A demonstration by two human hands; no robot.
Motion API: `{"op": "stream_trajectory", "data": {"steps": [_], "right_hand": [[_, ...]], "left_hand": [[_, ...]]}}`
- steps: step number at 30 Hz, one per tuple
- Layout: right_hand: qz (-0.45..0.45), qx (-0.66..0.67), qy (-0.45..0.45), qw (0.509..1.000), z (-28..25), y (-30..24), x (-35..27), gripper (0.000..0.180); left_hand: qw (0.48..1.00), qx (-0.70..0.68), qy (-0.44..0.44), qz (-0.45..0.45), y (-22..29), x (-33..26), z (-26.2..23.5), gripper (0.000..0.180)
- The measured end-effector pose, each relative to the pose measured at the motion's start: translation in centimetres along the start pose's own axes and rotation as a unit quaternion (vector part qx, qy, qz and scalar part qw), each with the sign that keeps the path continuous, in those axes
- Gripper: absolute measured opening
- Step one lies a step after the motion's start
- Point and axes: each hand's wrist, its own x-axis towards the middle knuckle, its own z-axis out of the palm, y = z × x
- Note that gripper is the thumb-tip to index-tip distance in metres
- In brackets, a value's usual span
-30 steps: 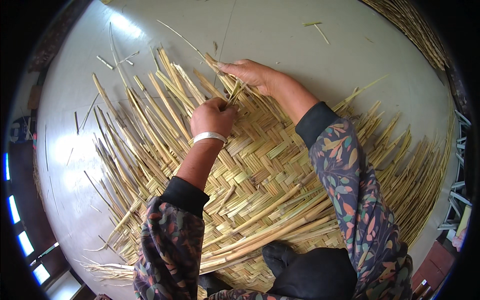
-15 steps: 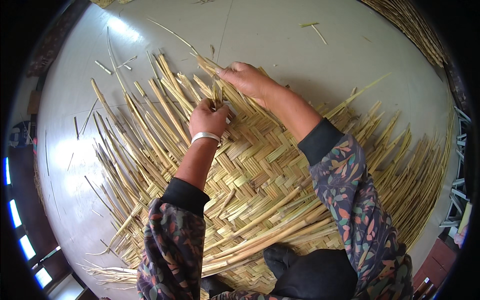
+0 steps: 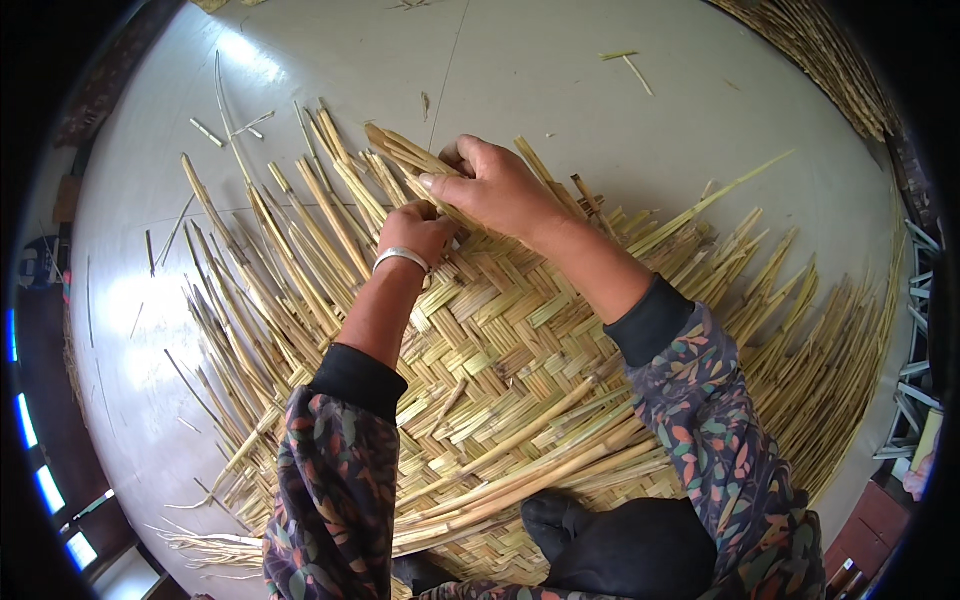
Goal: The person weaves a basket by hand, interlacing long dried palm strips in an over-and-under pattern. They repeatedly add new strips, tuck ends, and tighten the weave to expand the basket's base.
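A large woven reed mat [image 3: 500, 340] lies beneath me on the floor, with loose reed ends sticking out along its far and side edges. At the far edge, my right hand [image 3: 490, 185] is closed round a bundle of split reeds [image 3: 400, 150], its thumb pressed along them. My left hand [image 3: 415, 235], with a silver bracelet at the wrist, sits just below and left of it. Its fingers are curled in at the weave, pinching reed strips that are mostly hidden by the hand.
Several long loose reeds [image 3: 520, 490] lie across the mat in front of my feet. Cut reed scraps [image 3: 625, 65] are scattered on the grey floor [image 3: 540, 90]. A pile of reeds [image 3: 820, 70] is at the far right, and metal racks [image 3: 915, 370] stand along the right side.
My right hand has shifted slightly down and closer to the left hand, and the reed bundle has turned with it. A long thin strand at its tip no longer shows.
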Motion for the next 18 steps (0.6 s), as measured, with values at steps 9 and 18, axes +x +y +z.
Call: {"op": "stream_trajectory", "data": {"steps": [9, 18], "right_hand": [[0.092, -0.039, -0.108, 0.989, -1.5, 0.5, 1.2, 0.048], [0.170, -0.051, -0.152, 0.972, -0.8, 4.7, 4.0, 0.059]], "left_hand": [[0.986, -0.117, -0.110, 0.038, 0.4, -1.4, -1.8, 0.034], [0.885, 0.273, 0.244, 0.288, -4.2, -7.5, 3.8, 0.041]]}}
